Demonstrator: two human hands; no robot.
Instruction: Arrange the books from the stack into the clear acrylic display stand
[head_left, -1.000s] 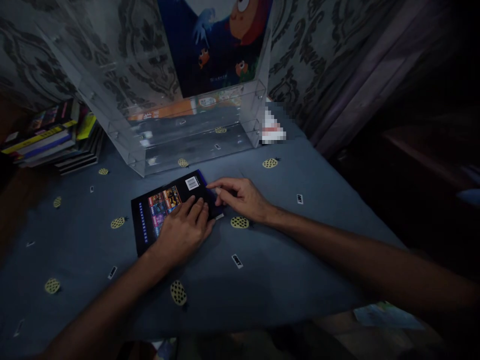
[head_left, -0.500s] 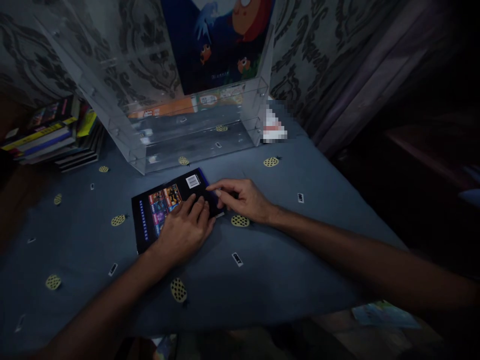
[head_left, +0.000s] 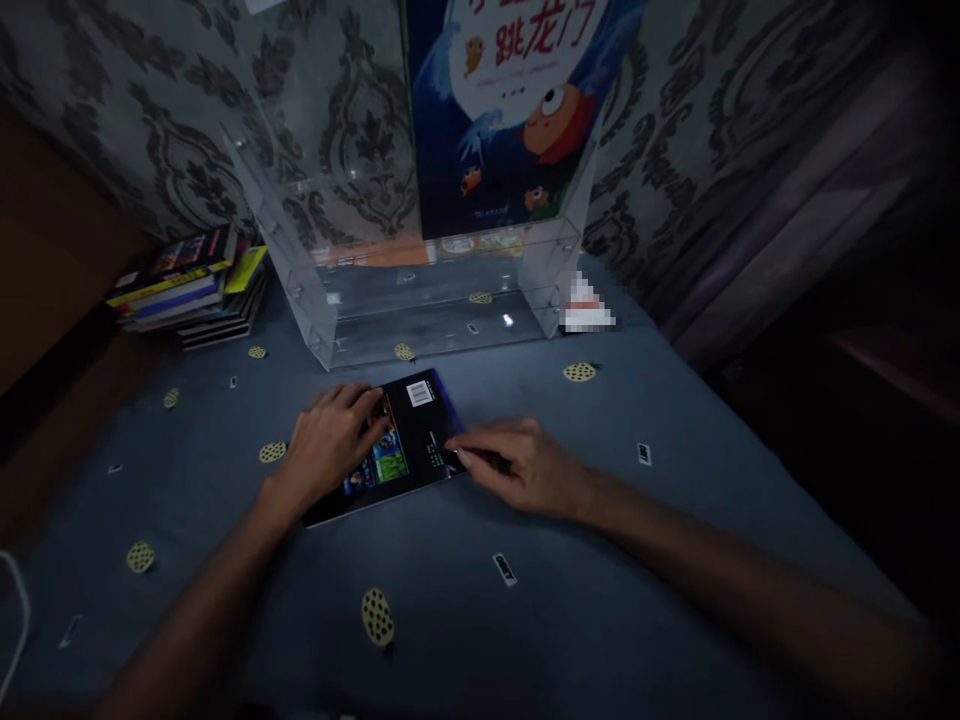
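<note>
A thin black book lies on the blue patterned tablecloth with a barcode, small colour pictures and a blue strip along its right edge. Over its left part rests my left hand, fingers stretched and slightly spread, covering some of the pictures. At the book's lower right edge, the thumb and forefinger of my right hand come together in a pinch on the book. The other right fingers are curled in and somewhat blurred.
Behind the book stands a clear acrylic rack holding a picture book with orange fish. To the left is a stack of books. A blurred-out white item sits right of the rack. A white cable shows at far left.
My left hand has slid from the book's middle toward its left side, uncovering the lower right pictures. My right hand has moved down along the right edge. The view has shifted.
</note>
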